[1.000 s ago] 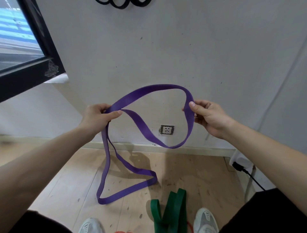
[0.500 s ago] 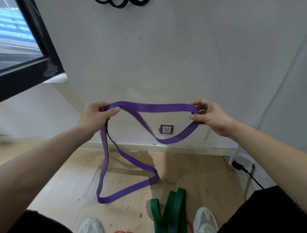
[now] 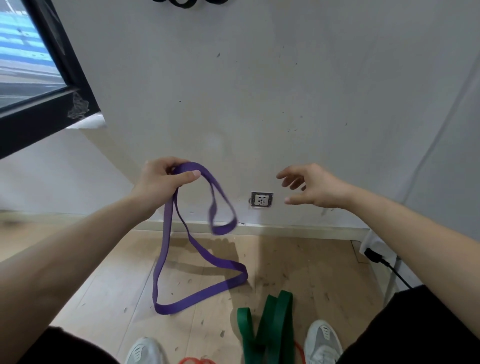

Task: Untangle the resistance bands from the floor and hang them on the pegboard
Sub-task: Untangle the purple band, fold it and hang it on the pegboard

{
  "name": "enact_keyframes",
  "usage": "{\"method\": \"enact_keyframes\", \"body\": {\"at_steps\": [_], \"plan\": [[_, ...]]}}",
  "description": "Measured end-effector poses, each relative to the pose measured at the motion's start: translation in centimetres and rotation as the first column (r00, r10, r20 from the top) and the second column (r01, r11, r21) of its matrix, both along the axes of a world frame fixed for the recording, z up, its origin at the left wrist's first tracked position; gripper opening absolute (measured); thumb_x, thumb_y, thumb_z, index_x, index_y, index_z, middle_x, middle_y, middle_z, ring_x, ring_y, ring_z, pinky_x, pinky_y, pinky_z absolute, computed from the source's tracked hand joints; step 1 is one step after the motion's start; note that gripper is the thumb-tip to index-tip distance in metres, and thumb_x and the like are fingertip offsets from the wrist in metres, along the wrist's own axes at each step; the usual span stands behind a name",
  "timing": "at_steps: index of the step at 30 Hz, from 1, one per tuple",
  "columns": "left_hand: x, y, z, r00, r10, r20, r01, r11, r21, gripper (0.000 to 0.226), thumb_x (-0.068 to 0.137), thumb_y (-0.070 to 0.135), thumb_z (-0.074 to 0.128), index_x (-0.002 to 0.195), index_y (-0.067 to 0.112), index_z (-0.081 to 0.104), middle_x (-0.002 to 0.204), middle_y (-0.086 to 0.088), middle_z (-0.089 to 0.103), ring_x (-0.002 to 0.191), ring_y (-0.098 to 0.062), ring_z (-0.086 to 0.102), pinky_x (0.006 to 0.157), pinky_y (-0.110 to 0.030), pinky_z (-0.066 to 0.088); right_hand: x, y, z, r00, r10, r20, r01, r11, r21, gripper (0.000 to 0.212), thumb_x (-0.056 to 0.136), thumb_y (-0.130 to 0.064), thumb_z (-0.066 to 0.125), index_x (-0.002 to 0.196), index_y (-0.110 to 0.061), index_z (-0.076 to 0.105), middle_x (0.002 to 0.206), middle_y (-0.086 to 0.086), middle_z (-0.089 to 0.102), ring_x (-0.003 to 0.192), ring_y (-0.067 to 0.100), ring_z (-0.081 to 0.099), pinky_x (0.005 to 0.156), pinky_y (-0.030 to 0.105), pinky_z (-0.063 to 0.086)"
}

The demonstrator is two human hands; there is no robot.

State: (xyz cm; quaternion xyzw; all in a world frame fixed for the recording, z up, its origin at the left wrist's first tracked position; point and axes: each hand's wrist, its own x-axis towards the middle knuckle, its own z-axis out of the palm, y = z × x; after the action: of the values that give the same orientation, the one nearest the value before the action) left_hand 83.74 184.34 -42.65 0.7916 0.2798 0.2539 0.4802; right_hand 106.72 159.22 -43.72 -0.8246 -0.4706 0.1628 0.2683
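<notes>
My left hand (image 3: 162,179) pinches the purple resistance band (image 3: 166,239) at its top. One short loop of it swings blurred in the air below my thumb, and a longer loop trails down onto the wooden floor. My right hand (image 3: 311,185) hovers open to the right of the band, fingers spread, touching nothing. A green band (image 3: 272,330) lies folded on the floor between my shoes. A bit of red band (image 3: 197,360) peeks in at the bottom edge. Black bands (image 3: 187,2) hang on the wall at the very top edge.
A wall socket (image 3: 261,199) sits low on the grey wall between my hands. A dark-framed window (image 3: 39,78) fills the upper left. A black plug and cable (image 3: 381,262) run along the right. My grey shoes (image 3: 323,340) stand at the bottom.
My right hand has let go of the purple band and opened. The freed loop has dropped and swings below my left hand, which still holds the band.
</notes>
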Motion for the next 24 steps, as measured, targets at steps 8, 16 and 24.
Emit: {"method": "enact_keyframes", "body": {"at_steps": [8, 16, 24], "plan": [[0.2, -1.0, 0.4, 0.999, -0.033, 0.026, 0.033, 0.999, 0.0, 0.02, 0.084, 0.017, 0.08, 0.102, 0.014, 0.073, 0.085, 0.003, 0.07, 0.063, 0.006, 0.062, 0.061, -0.008, 0.049, -5.6, 3.4, 1.1, 0.945, 0.055, -0.322, 0.054, 0.946, 0.321, 0.035, 0.087, -0.015, 0.078, 0.121, -0.013, 0.067, 0.11, 0.011, 0.071, 0.089, 0.013, 0.066, 0.08, 0.025, 0.056], [0.1, -2.9, 1.1, 0.974, -0.224, 0.034, 0.223, 0.975, 0.023, 0.02, 0.081, 0.018, 0.083, 0.1, 0.016, 0.077, 0.086, 0.001, 0.076, 0.078, -0.003, 0.068, 0.072, -0.014, 0.052, -8.8, 7.0, 0.5, 0.97, 0.203, -0.137, -0.16, 0.949, 0.27, 0.054, 0.084, -0.024, 0.081, 0.132, -0.018, 0.057, 0.12, -0.006, 0.063, 0.102, 0.003, 0.06, 0.084, 0.011, 0.047], [-0.3, -2.9, 1.3, 0.948, -0.316, 0.035, 0.315, 0.949, 0.032, 0.038, 0.072, 0.035, 0.084, 0.106, 0.02, 0.075, 0.091, 0.0, 0.077, 0.083, -0.013, 0.071, 0.082, -0.027, 0.057, -6.9, 6.0, 4.0, 0.972, 0.181, -0.147, -0.127, 0.939, 0.32, 0.028, 0.086, -0.022, 0.08, 0.11, -0.01, 0.071, 0.088, -0.005, 0.072, 0.076, 0.004, 0.067, 0.073, 0.017, 0.05]]}}
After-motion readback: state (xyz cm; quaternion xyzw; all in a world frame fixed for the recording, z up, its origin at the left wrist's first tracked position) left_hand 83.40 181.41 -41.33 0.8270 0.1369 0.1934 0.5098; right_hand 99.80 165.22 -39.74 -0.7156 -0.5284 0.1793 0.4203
